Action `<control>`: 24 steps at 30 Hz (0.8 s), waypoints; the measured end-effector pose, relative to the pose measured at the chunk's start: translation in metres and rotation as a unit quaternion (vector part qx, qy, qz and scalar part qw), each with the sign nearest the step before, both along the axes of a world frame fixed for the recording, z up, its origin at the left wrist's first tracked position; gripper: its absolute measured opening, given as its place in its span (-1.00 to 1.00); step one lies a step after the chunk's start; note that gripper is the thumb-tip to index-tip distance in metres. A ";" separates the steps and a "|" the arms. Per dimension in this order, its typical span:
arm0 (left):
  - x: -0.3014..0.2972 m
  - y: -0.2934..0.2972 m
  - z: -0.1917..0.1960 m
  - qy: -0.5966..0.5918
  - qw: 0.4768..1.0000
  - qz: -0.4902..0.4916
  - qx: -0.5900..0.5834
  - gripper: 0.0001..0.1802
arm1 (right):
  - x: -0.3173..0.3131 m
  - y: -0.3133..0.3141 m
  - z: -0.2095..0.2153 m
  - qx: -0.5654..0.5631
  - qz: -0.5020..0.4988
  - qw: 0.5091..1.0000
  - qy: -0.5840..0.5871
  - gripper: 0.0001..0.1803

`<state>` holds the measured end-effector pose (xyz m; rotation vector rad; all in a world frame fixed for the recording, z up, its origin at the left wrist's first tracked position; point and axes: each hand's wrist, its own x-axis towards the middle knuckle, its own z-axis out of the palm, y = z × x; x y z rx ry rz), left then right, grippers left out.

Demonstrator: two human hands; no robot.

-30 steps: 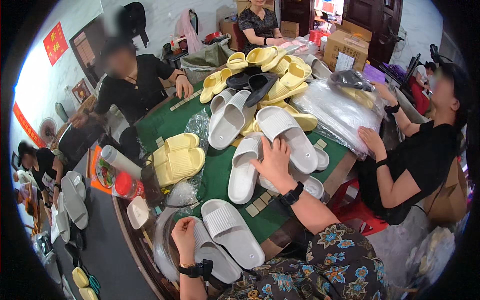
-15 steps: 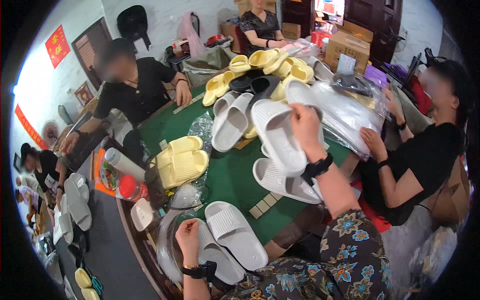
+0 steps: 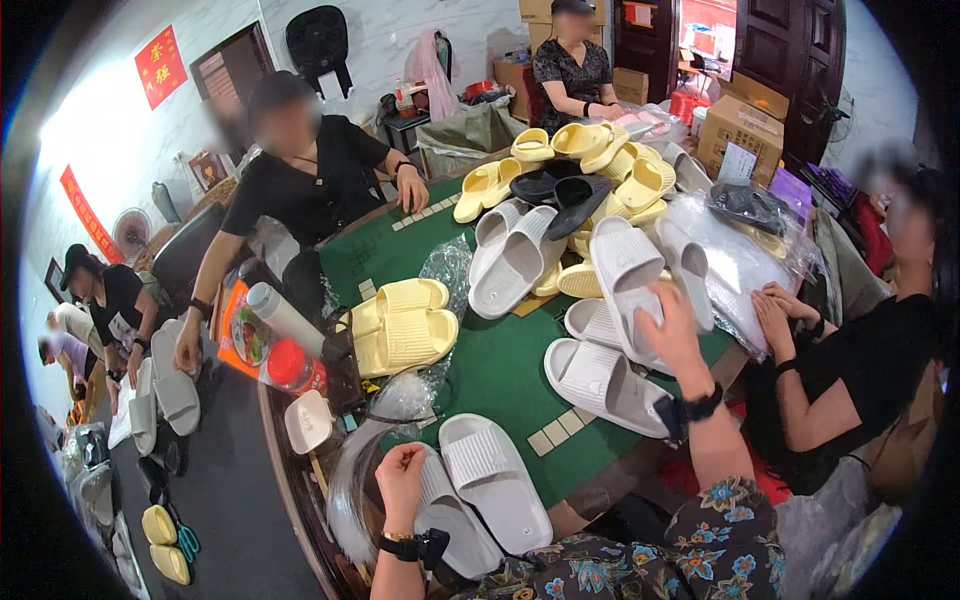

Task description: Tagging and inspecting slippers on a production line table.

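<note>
My right hand (image 3: 668, 325) is raised over the green table (image 3: 490, 365) and grips a white slide sandal (image 3: 628, 275) by its heel end, sole side towards me. Two more white sandals (image 3: 600, 378) lie flat just below it. My left hand (image 3: 400, 475) is closed on the edge of a white sandal (image 3: 445, 520) at the near table edge, beside its mate (image 3: 495, 480). Both wrists wear black watches.
A heap of yellow, white and black sandals (image 3: 570, 190) fills the far side. A yellow pair (image 3: 400, 325) lies left of centre. Clear plastic bags (image 3: 740, 260) cover the right side. One person sits on the left, another on the right, a third far behind. A bottle (image 3: 285, 320) stands at the left edge.
My right hand lifted a white sandal off the table and carried it up and to the right. My left hand stayed on the near pair.
</note>
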<state>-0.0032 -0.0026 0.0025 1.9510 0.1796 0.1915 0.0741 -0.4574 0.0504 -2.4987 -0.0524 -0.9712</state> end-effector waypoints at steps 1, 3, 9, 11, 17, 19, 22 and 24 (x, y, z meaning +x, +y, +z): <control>0.000 0.000 0.002 0.000 1.000 -0.002 0.017 -0.91 | -0.014 0.008 -0.011 0.011 0.011 1.000 -0.005 -0.43; 0.000 0.001 0.002 0.001 1.000 0.002 0.009 -0.91 | -0.045 0.025 -0.020 -0.002 0.035 0.998 0.052 -0.31; 0.001 0.001 -0.005 0.005 0.999 -0.004 -0.037 -0.91 | -0.082 0.053 -0.041 -0.085 0.037 0.987 0.132 -0.17; 0.002 0.002 -0.007 0.008 0.999 -0.005 -0.045 -0.92 | -0.077 0.048 -0.041 -0.074 0.039 0.989 0.120 -0.30; 0.002 0.003 -0.007 -0.011 0.999 0.003 -0.044 -0.91 | -0.052 0.023 -0.041 -0.101 -0.092 0.987 0.080 -0.49; 0.000 0.006 -0.012 -0.001 1.000 0.005 -0.030 -0.90 | -0.052 0.035 -0.044 -0.103 -0.106 0.988 0.041 -0.55; -0.003 0.001 -0.003 -0.003 1.000 -0.001 -0.023 -0.90 | -0.054 0.082 -0.032 0.032 0.000 0.999 -0.029 -0.68; -0.004 0.001 -0.001 0.002 0.999 -0.001 -0.043 -0.90 | -0.050 0.132 -0.022 0.107 0.118 0.987 -0.023 -0.72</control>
